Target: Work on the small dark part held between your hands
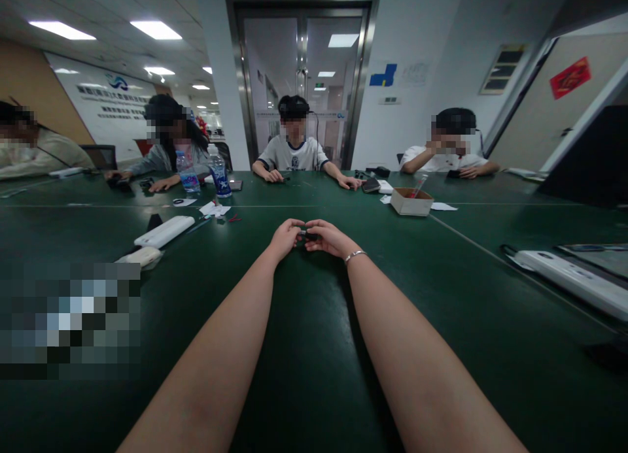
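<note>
Both arms stretch forward over the dark green table [304,348], and the hands meet near its middle. Between them is a small dark object [309,235] with a greyish, metal-looking end on its left; its exact kind is too small to make out. My right hand [331,238], with a silver bracelet [355,256] at the wrist, is closed around the black part. My left hand [286,238] pinches at the greyish end with its fingertips. Fingers partly cover the object.
White power strips lie at left [165,231] and right [569,276]. Two bottles, one a blue-labelled bottle [219,172], stand beyond the left strip, near paper scraps [214,209]. A small open box [412,202] sits at right. Several people sit across the table.
</note>
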`<state>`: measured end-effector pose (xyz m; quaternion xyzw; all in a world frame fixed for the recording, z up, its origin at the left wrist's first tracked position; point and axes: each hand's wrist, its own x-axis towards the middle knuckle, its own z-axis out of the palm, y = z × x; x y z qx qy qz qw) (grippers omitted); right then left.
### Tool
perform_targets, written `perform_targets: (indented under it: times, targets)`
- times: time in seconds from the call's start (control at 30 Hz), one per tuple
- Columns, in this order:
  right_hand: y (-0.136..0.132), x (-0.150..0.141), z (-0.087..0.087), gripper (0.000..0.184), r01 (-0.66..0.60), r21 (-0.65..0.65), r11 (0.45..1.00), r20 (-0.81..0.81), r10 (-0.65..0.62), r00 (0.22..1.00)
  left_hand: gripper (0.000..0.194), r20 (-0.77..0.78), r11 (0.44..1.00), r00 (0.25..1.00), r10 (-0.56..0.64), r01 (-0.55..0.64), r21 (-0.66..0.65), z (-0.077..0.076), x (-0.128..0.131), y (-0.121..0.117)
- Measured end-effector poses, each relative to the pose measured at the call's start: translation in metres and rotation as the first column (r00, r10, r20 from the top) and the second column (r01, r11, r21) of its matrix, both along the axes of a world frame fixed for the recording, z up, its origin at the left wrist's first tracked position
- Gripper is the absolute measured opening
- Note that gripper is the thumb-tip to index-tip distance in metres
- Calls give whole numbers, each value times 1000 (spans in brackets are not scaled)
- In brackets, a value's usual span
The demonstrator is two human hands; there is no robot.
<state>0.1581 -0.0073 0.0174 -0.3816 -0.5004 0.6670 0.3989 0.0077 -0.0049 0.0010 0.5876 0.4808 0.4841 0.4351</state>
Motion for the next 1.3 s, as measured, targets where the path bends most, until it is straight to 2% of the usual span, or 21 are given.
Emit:
perform_targets:
  times: [0.43, 0.7, 1.0, 1.13, 1.2, 1.3]
  targets:
    - [-3, 0, 2, 23, 13, -8, 1000, -45, -13, 999, 19, 10, 1000, 1000, -8, 8, 20, -1, 0, 2]
    - [0, 0, -2, 22, 38, 0, 999, -80, -38, 996, 19, 24, 1000, 1000, -15, 14, 23, 4, 1, -4]
    - [2, -1, -6, 39, 88, 149, 985, -40, -82, 996, 28, -27, 993, 996, -85, 87, 76, 0, -5, -1]
    - [6, -3, -12, 45, 75, 202, 977, 6, -78, 997, 31, -109, 986, 987, -119, 130, 104, -4, -6, 0]
    - [7, -6, -16, 45, 76, 234, 969, 37, -87, 996, 28, -192, 983, 978, -86, 115, 143, -7, -5, 0]
    - [6, -13, -19, 43, 109, 282, 953, 101, -142, 985, 21, -327, 968, 943, 63, 23, 252, -10, -4, 0]
